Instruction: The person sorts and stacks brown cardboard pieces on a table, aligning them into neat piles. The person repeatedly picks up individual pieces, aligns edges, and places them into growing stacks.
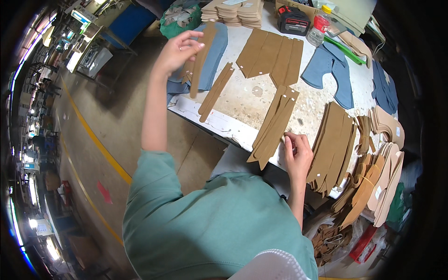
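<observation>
My left hand (179, 52) is raised at the table's far left, its fingers apart and loosely bent. Its fingertips overlap the edge of a long brown strip (203, 58), which slants over stacked blue-grey pieces (217, 56); I see no firm grip. My right hand (298, 153) is at the near edge, thumb and forefinger pressed together. What is between them, if anything, is too small to name. Just left of those fingers, fanned brown strips (275, 123) overhang the edge. Another narrow bundle of brown strips (216, 93) lies between the hands.
Wide brown panels (270, 53) lie mid-table (254, 105), with blue curved pieces (332, 70) to their right. More brown pieces (331, 144) overhang the right edge. A battery pack (294, 21) and a bottle (318, 28) stand at the back. A green bag (179, 21) sits far left.
</observation>
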A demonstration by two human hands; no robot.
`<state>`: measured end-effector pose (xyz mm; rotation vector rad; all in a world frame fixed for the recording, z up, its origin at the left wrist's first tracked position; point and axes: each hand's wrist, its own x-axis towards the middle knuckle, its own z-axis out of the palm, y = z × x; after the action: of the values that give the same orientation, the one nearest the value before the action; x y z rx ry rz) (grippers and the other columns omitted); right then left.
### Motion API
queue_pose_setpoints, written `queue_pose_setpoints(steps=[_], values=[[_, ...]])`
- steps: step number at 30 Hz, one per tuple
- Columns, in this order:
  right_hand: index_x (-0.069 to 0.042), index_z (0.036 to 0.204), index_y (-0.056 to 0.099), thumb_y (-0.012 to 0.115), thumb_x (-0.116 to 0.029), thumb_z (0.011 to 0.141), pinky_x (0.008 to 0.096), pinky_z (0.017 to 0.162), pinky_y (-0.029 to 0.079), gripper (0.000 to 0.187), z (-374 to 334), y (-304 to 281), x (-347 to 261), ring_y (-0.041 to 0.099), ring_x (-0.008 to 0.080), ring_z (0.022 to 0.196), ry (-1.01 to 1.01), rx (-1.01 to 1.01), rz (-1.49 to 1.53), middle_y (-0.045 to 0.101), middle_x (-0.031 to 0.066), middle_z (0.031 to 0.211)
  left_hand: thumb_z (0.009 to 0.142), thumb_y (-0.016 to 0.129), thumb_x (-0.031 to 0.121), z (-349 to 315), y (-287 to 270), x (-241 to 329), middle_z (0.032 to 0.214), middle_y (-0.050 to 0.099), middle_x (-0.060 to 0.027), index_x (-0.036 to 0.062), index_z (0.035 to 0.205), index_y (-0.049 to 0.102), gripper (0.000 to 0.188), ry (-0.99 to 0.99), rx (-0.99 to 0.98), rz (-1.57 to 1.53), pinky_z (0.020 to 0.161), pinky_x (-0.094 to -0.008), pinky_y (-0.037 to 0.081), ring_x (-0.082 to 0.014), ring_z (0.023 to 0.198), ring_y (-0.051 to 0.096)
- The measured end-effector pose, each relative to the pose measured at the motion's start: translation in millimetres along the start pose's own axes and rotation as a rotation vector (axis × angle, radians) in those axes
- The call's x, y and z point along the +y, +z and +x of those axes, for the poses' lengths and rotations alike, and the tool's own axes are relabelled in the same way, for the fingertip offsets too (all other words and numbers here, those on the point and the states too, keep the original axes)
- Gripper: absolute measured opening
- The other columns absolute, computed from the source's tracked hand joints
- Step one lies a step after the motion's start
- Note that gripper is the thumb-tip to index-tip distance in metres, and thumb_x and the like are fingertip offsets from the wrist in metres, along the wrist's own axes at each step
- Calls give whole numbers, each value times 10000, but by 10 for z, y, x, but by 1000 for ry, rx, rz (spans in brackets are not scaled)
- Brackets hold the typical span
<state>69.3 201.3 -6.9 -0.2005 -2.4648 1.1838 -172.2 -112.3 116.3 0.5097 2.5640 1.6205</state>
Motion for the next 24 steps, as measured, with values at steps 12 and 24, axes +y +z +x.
queue_pose_setpoints(steps=[12, 24], values=[[-15, 992, 710, 641, -42, 903, 249, 526, 445, 116, -92, -18, -13, 579, 108, 677, -7, -6, 94, 559, 49, 833, 841, 746, 296, 772, -79, -941, 975, 720, -116, 89, 1097, 694, 333, -162, 247, 926, 769, -320, 558, -209, 862, 690], [-5, 1148, 661, 682, -91, 873, 316, 663, 524, 288, 15, 2, -102, 622, 201, 704, 78, -88, 47, 577, 98, 882, 813, 756, 285, -933, 1829, -147, 933, 638, -105, 17, 1025, 685, 350, 106, -215, 374, 769, -305, 511, -173, 839, 618]])
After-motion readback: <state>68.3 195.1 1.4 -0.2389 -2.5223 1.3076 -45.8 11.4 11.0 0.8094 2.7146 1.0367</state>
